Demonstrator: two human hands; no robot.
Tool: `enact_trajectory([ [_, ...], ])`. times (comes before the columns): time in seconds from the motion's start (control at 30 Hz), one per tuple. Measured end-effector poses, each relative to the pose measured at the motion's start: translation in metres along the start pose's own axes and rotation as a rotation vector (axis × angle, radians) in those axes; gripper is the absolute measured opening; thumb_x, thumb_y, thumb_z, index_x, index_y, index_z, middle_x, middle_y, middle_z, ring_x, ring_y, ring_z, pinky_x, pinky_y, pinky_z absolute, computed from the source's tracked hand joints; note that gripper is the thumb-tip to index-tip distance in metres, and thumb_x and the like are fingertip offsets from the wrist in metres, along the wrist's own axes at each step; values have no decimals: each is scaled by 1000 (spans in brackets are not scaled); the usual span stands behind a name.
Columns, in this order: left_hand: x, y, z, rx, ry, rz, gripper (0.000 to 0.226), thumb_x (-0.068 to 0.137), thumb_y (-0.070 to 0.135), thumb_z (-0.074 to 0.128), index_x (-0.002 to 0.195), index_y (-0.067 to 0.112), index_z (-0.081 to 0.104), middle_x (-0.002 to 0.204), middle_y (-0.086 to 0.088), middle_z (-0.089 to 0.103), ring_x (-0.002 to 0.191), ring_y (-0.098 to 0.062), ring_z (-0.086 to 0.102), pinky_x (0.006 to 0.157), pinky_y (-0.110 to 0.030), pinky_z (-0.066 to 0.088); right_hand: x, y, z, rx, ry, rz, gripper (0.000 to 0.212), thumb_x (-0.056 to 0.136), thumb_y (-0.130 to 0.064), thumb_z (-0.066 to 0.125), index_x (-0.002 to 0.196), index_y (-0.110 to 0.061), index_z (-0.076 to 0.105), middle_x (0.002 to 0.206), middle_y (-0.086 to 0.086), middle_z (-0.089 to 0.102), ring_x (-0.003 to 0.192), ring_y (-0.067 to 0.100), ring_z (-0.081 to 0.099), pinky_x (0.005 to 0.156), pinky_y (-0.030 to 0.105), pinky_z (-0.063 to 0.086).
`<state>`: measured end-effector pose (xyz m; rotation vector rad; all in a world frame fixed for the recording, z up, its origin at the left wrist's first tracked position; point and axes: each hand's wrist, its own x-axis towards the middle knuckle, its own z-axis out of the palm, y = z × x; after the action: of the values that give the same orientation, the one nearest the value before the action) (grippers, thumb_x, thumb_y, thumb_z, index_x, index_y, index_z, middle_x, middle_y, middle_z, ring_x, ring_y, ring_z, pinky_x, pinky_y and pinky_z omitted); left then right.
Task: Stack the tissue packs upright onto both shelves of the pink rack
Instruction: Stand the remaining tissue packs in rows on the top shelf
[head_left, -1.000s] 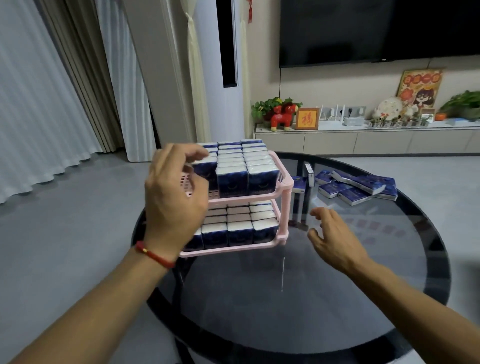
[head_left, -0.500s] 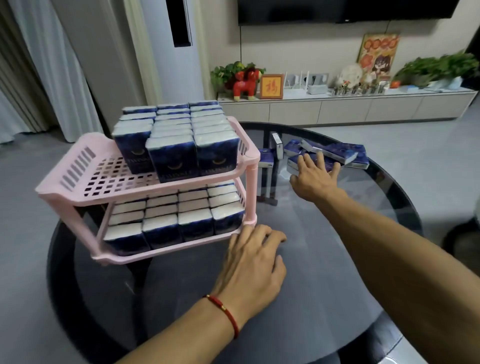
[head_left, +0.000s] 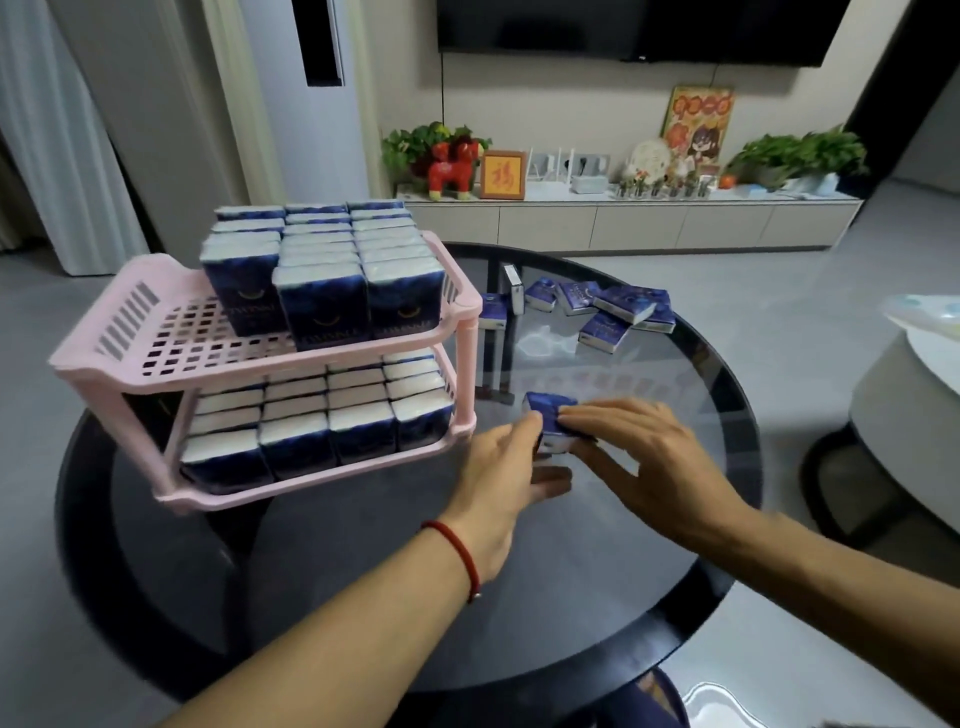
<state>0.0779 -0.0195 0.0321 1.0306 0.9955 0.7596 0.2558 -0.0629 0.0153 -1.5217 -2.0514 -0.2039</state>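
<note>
**Both hands on one pack, right of rack**

Tissue pack held just over the glass tabletop. Right hand grip: fingers over its top. Left hand grip: pinches its left end. Pink rack: both shelves hold upright packs. Loose packs at the far edge.

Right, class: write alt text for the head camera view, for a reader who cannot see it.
Both hands, left hand and right hand, hold one tissue pack over a round glass table. Beside them a pink rack holds upright packs on both shelves; loose packs lie behind.
</note>
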Motion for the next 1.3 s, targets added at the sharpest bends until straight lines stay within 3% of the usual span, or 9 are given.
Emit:
enact_trajectory([
  [0.13,-2,-4,2,-135,19,-86,32,102,2,52,132,7,58,120,-20,70,94,-33,75,74,-47,65,3,0,-8,172,-86,71,31,97,-31,56,123,-20,68,124,-5,69,116,10,61,100,29,48],
  [0.23,-6,-5,1,-123,49,-80,38,101,0,53,136,14,51,130,-14,62,91,-29,74,69,-43,65,45,37,12,8,-43,316,37,96,-25,57,133,-18,60,140,2,60,130,19,52,108,38,42],
  [0.37,-13,-4,-1,-116,3,-45,49,101,-5,51,135,31,50,125,-8,61,96,-31,73,70,-42,65,94,97,48,-203,-259,604,64,100,-27,54,157,-16,26,167,7,19,153,29,18,117,55,32],
  [0.43,-13,-2,-3,-126,-2,-45,47,100,-5,50,133,28,55,124,-11,63,93,-32,74,71,-44,65,98,112,63,-179,-261,687,59,101,-25,47,155,-13,26,163,11,25,149,32,24,115,55,33],
  [0.63,-11,2,-13,-171,-4,-56,29,101,7,57,126,22,60,111,-9,68,85,-26,74,79,-51,64,66,90,66,-373,-112,398,27,99,-19,58,125,-11,62,118,14,53,100,38,51,87,42,42],
  [0.8,-17,2,-17,-165,-5,-58,28,104,10,54,130,20,56,111,-9,67,88,-27,73,81,-52,63,19,25,16,-198,-44,262,19,90,-14,75,108,-12,78,95,12,64,84,39,62,67,40,48],
  [0.93,-25,2,-21,-182,-12,-54,26,101,17,61,126,16,57,112,-14,69,88,-28,73,80,-56,62,-8,-33,-13,-144,139,162,28,93,-28,68,116,-15,77,102,4,68,87,25,64,67,39,56],
  [1.13,-38,-3,-35,-167,-46,-30,36,92,15,73,126,16,61,113,-22,72,91,-35,75,80,-59,61,-15,-75,-7,-19,-16,-47,34,94,-38,59,121,-21,71,114,-4,64,99,17,61,79,31,57],
  [1.3,-44,0,-60,21,80,119,33,93,4,66,116,27,62,111,-11,74,89,-29,75,75,-56,63,-9,-80,0,260,-43,74,28,96,-34,63,123,-24,63,126,-11,52,104,5,59,86,22,55],
])
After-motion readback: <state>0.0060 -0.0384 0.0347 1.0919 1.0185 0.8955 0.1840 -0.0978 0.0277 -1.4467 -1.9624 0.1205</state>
